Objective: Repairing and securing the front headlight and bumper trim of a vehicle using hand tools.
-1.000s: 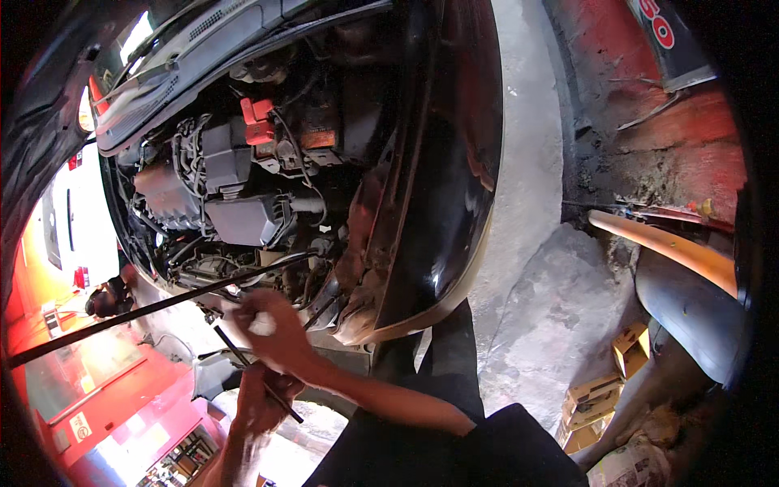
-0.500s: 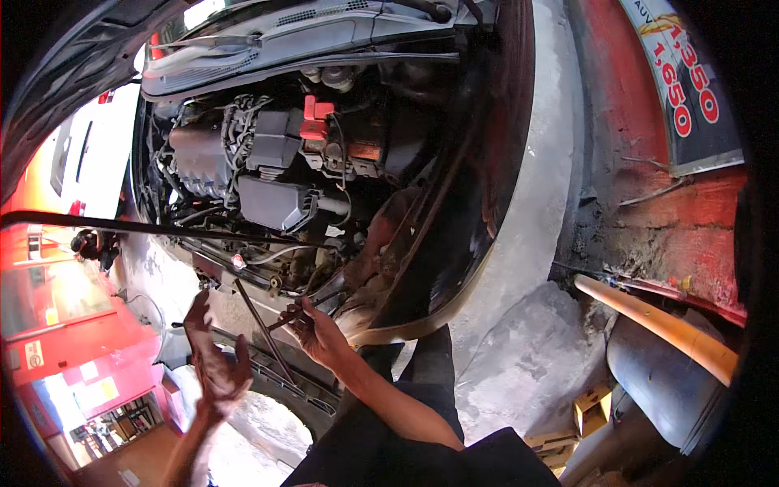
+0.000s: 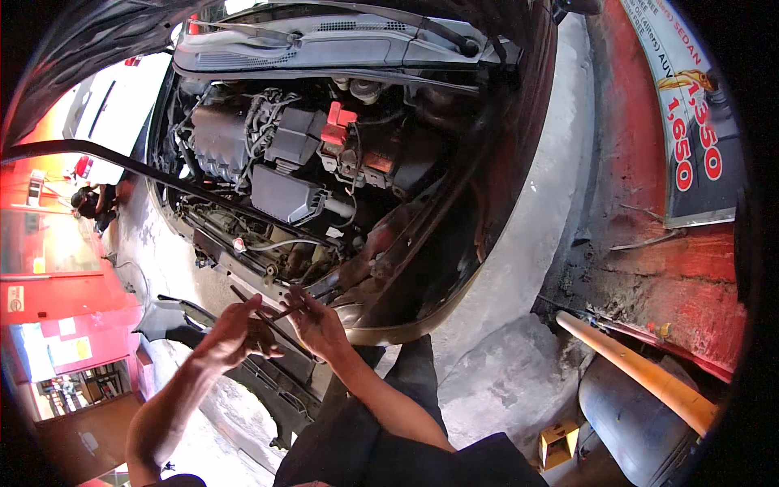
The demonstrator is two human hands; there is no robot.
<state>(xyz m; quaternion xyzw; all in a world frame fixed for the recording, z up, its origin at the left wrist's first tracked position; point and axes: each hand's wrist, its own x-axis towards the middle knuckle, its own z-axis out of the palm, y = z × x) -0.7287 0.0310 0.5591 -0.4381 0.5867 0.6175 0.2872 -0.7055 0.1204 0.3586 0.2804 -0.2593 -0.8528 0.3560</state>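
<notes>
Below the open car's front edge, my left hand (image 3: 239,333) has its fingers curled beside a slanting dark bar (image 3: 299,345); what they grip is unclear. Just right of it, my right hand (image 3: 316,325) pinches a small, thin dark piece (image 3: 286,312) that crosses the bar. Above both hands is the engine bay, with a grey plastic housing (image 3: 280,195), a battery with a red terminal cover (image 3: 339,122) and black fender (image 3: 438,276). A long black bar (image 3: 97,150) runs diagonally across the bay's front.
A black plastic panel (image 3: 162,316) lies on the floor at left. A crouching person (image 3: 93,207) is farther back, near a white vehicle (image 3: 109,109). At right are a red wall (image 3: 617,105), a signboard (image 3: 686,195), an orange pole (image 3: 637,373) and a cardboard box (image 3: 558,445).
My hands were together, then apart, with my left fingers spread; now my left hand has moved right and curled beside my right hand. The view has shifted, bringing more signboard into sight.
</notes>
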